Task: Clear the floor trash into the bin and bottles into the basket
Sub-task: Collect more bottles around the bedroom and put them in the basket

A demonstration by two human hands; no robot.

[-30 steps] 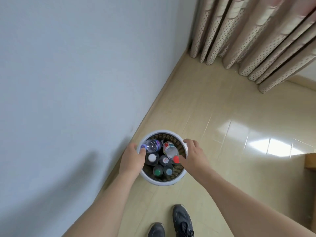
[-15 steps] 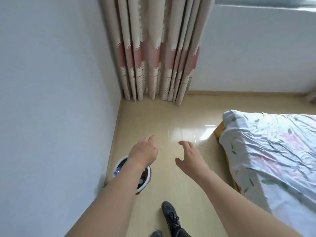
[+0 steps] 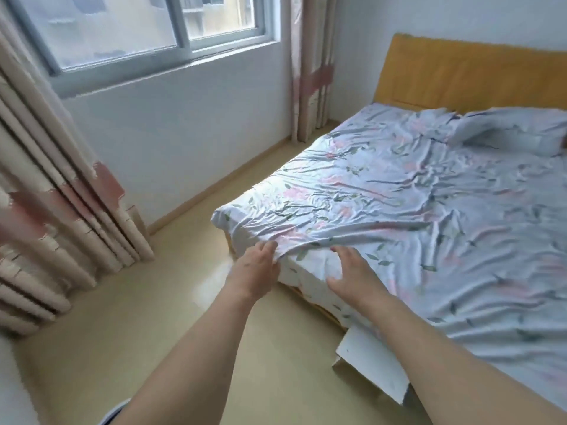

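Fingers [image 3: 270,245] of the left hand [image 3: 254,271] lie loose and nearly straight, their tips against the hanging edge of the bed sheet [image 3: 399,216], though whether they pinch the cloth I cannot tell; the right hand [image 3: 356,274] hovers just beside it with fingers spread and holding nothing. Nearest of all, a curved white rim [image 3: 115,411] peeks out under the left forearm, likely the basket, with its contents hidden. Beside the right forearm a torn, stiff white card or paper [image 3: 374,369] pokes out from under the bed onto the glossy beige floor [image 3: 122,317]; it looks like trash left to bin. No loose bottles show on the floor, and no bin is in view, so I judge the bottle half mostly done. The sheet is thin, crumpled, floral cotton. Beyond stand an orange wooden headboard [image 3: 466,75], pleated dotted curtains [image 3: 55,216] and a grey-framed window [image 3: 147,32].
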